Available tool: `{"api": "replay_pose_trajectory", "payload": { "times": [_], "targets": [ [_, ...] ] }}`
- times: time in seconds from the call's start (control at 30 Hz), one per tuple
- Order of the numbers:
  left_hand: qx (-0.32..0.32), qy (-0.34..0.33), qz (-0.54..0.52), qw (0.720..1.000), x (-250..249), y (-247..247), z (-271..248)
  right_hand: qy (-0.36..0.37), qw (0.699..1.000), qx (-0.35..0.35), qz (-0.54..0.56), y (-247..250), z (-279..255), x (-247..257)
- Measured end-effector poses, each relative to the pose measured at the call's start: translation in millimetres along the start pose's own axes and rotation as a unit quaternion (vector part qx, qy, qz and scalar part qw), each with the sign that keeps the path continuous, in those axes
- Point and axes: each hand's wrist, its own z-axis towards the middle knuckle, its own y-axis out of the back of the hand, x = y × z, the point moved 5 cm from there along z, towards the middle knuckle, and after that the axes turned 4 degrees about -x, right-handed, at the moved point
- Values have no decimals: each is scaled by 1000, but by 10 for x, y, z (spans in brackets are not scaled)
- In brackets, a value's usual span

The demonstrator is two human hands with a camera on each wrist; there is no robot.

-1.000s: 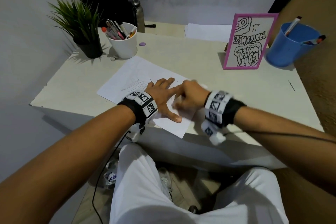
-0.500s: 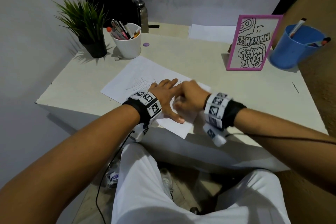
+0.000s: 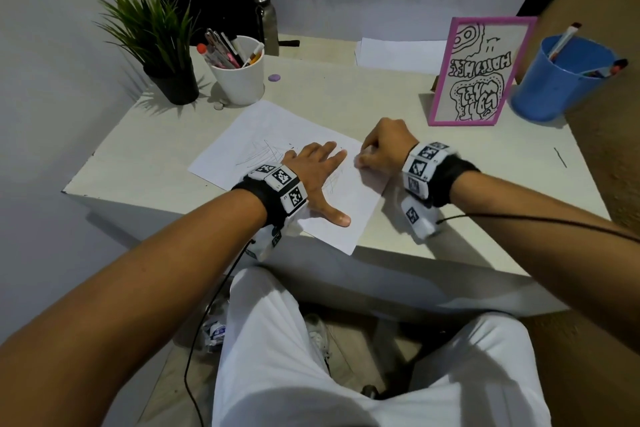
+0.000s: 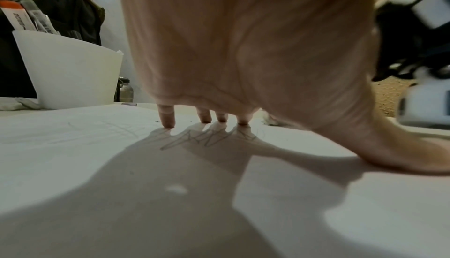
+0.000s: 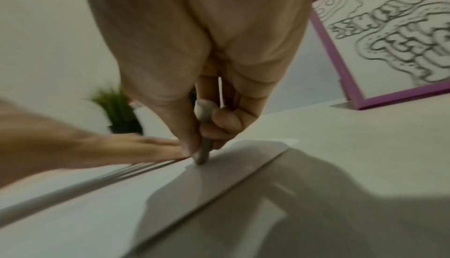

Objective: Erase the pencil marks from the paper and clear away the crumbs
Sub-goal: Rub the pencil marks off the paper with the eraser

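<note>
— Pale and wide, the desk (image 3: 398,107) is sitting in a corner with grey walls. What is lying on it?

— A white sheet of paper (image 3: 263,135) is lying near the front edge, turned a bit crooked. Grey pencil scribbles (image 3: 263,152) are showing on it, just past the fingertips.

— What is the left hand (image 3: 313,172) doing?

— It is pressing flat on the paper with its fingers (image 4: 168,119) straight and spread, and the thumb is sticking out to the side. It is not gripping anything.

— And the right hand (image 3: 384,149)?

— It is curling tight and pinching a small grey-white eraser (image 5: 204,127) between thumb and fingers. The eraser's tip is touching the paper near its right edge.

— What else is standing there?

— A potted plant (image 3: 162,45) and a white cup of pens (image 3: 239,73) are sitting at the back left. A pink-framed drawing (image 3: 481,73) is leaning at the back right, next to a blue cup (image 3: 561,80).
</note>
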Motion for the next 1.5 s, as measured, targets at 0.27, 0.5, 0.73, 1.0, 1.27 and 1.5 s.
{"api": "replay_pose_trajectory", "payload": {
  "times": [0.27, 0.5, 0.73, 1.0, 1.27, 1.5],
  "targets": [
    [3, 0, 1, 1000, 1, 16, 7, 0, 1000, 17, 13, -23, -93, -50],
    [-2, -2, -6, 1000, 12, 2, 9, 54, 996, 70, -18, -149, -232, 153],
    [-6, 1, -10, 1000, 10, -26, 21, 110, 990, 92, -9, -283, -451, 351],
    [0, -36, -97, 995, 163, 5, -99, 64, 995, 69, 24, -136, -37, 130],
    [-20, -40, -75, 996, 157, 55, -167, 114, 990, 84, 9, -350, -291, 403],
    [1, -34, -30, 999, 219, -36, -101, 26, 1000, 3, 0, -91, 136, 247]
  ]
}}
